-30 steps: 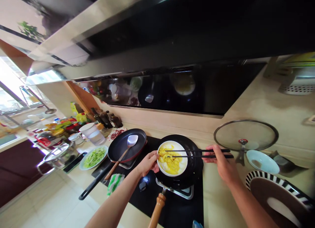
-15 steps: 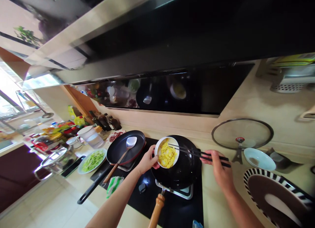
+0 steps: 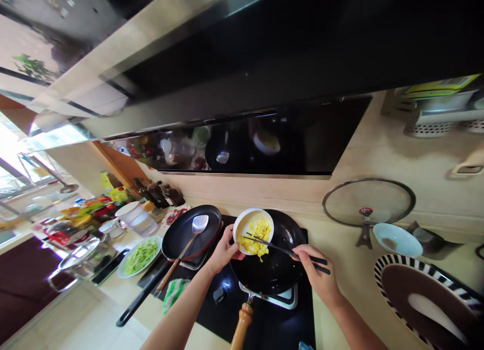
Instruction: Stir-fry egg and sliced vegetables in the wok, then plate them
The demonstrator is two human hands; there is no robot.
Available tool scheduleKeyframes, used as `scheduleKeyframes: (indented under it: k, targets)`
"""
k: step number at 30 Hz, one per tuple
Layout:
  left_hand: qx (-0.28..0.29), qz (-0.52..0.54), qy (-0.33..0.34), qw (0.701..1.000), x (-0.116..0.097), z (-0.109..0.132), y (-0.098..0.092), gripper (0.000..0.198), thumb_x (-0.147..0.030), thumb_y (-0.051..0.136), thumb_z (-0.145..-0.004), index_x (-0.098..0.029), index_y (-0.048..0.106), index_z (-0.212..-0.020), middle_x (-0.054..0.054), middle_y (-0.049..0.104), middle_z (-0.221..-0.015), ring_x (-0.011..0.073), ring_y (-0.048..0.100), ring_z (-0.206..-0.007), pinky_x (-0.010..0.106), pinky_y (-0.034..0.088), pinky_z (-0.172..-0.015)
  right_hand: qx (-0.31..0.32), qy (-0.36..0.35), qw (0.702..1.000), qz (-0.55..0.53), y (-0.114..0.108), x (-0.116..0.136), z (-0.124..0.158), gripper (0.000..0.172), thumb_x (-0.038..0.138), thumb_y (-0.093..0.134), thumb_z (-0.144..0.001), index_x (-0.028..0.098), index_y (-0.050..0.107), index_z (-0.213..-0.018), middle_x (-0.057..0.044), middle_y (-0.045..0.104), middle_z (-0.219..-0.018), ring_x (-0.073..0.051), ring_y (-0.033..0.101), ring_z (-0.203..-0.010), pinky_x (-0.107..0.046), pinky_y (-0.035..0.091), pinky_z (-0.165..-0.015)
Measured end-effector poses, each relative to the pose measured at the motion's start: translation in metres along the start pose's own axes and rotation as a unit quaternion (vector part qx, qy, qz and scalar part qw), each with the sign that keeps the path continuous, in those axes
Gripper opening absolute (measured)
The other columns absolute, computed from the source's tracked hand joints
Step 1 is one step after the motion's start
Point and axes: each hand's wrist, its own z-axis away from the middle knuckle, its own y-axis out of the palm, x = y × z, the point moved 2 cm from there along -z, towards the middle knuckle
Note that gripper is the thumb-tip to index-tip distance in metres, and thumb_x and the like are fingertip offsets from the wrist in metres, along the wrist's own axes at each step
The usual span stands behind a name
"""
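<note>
My left hand grips a white bowl by its left rim, tilted over the black wok. Scrambled egg lies toward the bowl's lower right side, and a piece hangs over the lip. Between the fingers of my right hand is a pair of black chopsticks, their tips in the egg. The wok rests on the right burner, its wooden handle pointing toward me.
Left of the wok sits a frying pan holding a spatula. Beside it is a plate of shredded greens. A glass lid, a pale blue bowl and a striped-rim dish stand at right. The range hood hangs overhead.
My right hand and the chopsticks have moved left and down, the tips deeper in the bowl. The bowl tips further, and the egg has slid to its edge.
</note>
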Motion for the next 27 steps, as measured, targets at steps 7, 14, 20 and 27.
scheduleKeyframes:
  k: [7,14,20,27]
  targets:
    - [0.003,-0.008,0.005,1.000,-0.005,0.001,0.002,0.053,-0.033,0.062,-0.078,-0.029,0.032,-0.121,0.007,0.048,-0.128,0.0085,0.065,-0.058,0.028,0.060,-0.055,0.056,-0.055,0.997,0.018,0.013,0.017,0.001,0.018,0.026,0.052,-0.090,0.023,0.070,-0.089,-0.005,0.070,-0.087,-0.020,0.068,-0.080,-0.030,0.057,-0.073]
    - [-0.016,-0.034,0.039,0.999,0.001,0.000,0.001,0.056,-0.023,0.058,-0.075,-0.030,0.030,-0.122,0.006,0.047,-0.126,0.0099,0.066,-0.061,0.029,0.060,-0.056,-0.036,-0.042,0.992,0.116,-0.020,0.021,0.002,0.021,0.029,0.049,-0.091,0.023,0.069,-0.086,-0.004,0.071,-0.080,-0.019,0.068,-0.074,-0.027,0.055,-0.068]
    - [-0.035,-0.060,0.067,0.995,0.011,-0.005,0.003,0.054,-0.023,0.057,-0.076,-0.032,0.031,-0.122,0.004,0.045,-0.127,0.0071,0.064,-0.058,0.029,0.059,-0.058,-0.044,0.003,0.993,0.106,-0.017,0.003,0.004,0.022,0.034,0.051,-0.090,0.022,0.069,-0.089,-0.005,0.073,-0.084,-0.020,0.070,-0.075,-0.029,0.058,-0.070]
    - [-0.040,-0.038,0.064,0.996,0.016,-0.010,0.006,0.058,-0.020,0.056,-0.073,-0.031,0.029,-0.123,0.006,0.042,-0.131,0.0044,0.061,-0.058,0.023,0.057,-0.056,-0.097,0.044,0.992,0.067,-0.023,0.005,-0.016,0.030,0.045,0.053,-0.088,0.021,0.070,-0.083,-0.007,0.072,-0.080,-0.022,0.070,-0.073,-0.033,0.060,-0.070]
